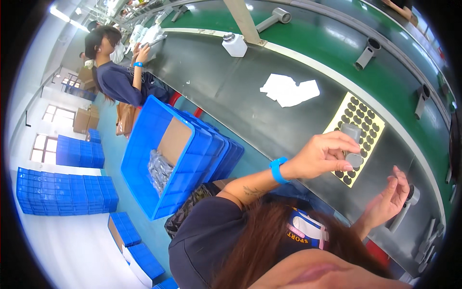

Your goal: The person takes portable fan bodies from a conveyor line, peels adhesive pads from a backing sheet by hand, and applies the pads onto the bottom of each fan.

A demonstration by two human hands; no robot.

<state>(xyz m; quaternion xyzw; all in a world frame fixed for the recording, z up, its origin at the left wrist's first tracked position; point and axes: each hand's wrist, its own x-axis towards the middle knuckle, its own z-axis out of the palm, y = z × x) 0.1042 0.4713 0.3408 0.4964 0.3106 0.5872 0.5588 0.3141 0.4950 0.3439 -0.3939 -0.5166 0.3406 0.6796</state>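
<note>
My left hand (322,156), with a blue band at its wrist, is closed round a grey plastic part (354,160). The part has a flat round end near my thumb; its middle is hidden by my fingers. Under it lies a yellow sheet (342,110) with rows of black round stickers. My right hand (391,196) is raised to the right of the sheet, fingers apart and slightly bent, with nothing seen in it. Just beyond that hand, a grey tube-like part (400,212) with a dark round end rests on the table.
A crumpled white cloth or paper (288,90) and a white bottle (234,45) lie farther along the dark table (216,91). Grey parts (368,54) sit on the green belt (327,45). Blue crates (185,164) stand at left; a co-worker (118,77) works beyond.
</note>
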